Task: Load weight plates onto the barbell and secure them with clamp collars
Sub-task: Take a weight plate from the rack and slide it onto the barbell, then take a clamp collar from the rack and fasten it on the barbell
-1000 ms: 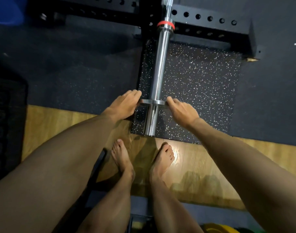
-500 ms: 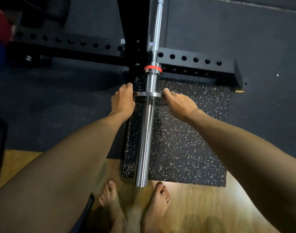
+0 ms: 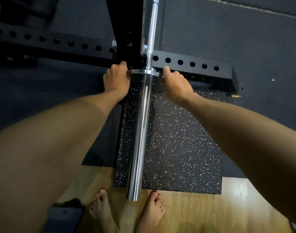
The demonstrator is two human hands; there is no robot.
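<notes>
A chrome barbell sleeve [image 3: 140,132] runs from near my feet up to the black rack. A small, thin steel weight plate [image 3: 140,72] sits on the sleeve at its inner end, against the bar's collar. My left hand [image 3: 116,79] grips the plate's left edge and my right hand [image 3: 175,83] grips its right edge. The red band at the collar is hidden behind the plate. No clamp collar is in view.
The black rack's base beam with holes [image 3: 192,64] lies across the floor behind the plate, and its upright [image 3: 127,27] rises left of the bar. A speckled rubber mat [image 3: 177,148] lies under the sleeve. My bare feet [image 3: 127,212] stand on wood flooring.
Both hands slid the steel plate along the sleeve, from near its outer end to the inner collar, covering the red band. The camera followed forward.
</notes>
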